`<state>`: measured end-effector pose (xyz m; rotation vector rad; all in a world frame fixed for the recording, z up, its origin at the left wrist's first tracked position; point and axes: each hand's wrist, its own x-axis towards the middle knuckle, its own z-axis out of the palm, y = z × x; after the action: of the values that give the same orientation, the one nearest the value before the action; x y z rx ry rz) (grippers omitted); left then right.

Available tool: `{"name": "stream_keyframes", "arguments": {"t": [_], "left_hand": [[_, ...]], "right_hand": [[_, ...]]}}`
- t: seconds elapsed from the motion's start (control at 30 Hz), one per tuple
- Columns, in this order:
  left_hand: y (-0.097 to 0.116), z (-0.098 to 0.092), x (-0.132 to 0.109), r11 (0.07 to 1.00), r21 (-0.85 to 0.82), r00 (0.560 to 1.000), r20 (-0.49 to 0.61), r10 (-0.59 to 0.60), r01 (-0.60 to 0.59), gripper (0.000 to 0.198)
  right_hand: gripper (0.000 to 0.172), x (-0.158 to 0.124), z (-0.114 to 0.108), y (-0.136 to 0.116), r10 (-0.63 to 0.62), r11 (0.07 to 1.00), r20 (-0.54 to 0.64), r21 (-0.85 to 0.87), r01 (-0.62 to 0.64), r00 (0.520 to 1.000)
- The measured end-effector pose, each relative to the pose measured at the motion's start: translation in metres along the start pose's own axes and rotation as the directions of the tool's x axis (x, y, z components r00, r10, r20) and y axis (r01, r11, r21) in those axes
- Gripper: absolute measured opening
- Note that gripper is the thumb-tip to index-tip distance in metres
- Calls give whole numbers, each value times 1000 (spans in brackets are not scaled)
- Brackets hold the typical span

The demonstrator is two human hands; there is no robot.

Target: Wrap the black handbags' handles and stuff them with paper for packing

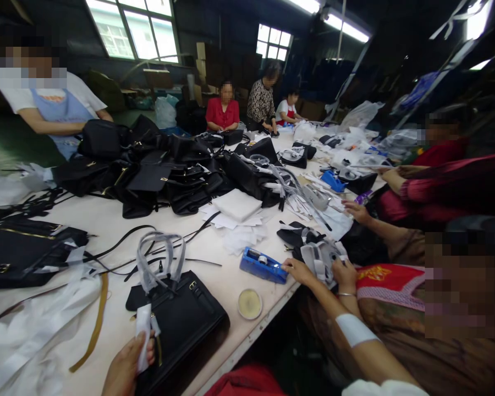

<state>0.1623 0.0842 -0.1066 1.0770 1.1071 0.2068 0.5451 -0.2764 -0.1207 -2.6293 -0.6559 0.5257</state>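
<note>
My left hand (126, 364) is closed round a white paper strip (143, 330) at the front left of a black handbag (185, 324). The bag lies on the table, its handles (160, 261) wrapped in clear plastic and standing up. My right hand (300, 271) reaches across to a blue tape dispenser (262, 265), fingers closed at its near right end. Whether a piece of tape is between those fingers is too small to tell. A small round tin (249, 304) with a pale yellowish content sits between the bag and the table edge.
Black bags (169, 170) are heaped across the table's middle. White sheets (236, 206) lie before them; pale wrapping strips (37, 319) cover the left. A co-worker's hand (345, 275) handles a wrapped bag (313, 253) close by my right hand. Other people stand around the table.
</note>
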Motion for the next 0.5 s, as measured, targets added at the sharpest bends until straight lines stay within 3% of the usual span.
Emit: {"name": "stream_keyframes", "arguments": {"t": [0.2,0.33,0.5], "left_hand": [[1,1,-4,999,-36,1000,-23,-18,18,34],[1,3,-5,1000,-20,999,-42,-20,19,31],[2,6,0,999,32,999,-42,10,-9,29]], "right_hand": [[21,-5,-15,3,-26,1000,-10,-8,26,1000],[20,-15,-21,13,68,996,-13,-57,-68,998],[17,-18,-14,18,165,980,-60,-107,-171,985]]}}
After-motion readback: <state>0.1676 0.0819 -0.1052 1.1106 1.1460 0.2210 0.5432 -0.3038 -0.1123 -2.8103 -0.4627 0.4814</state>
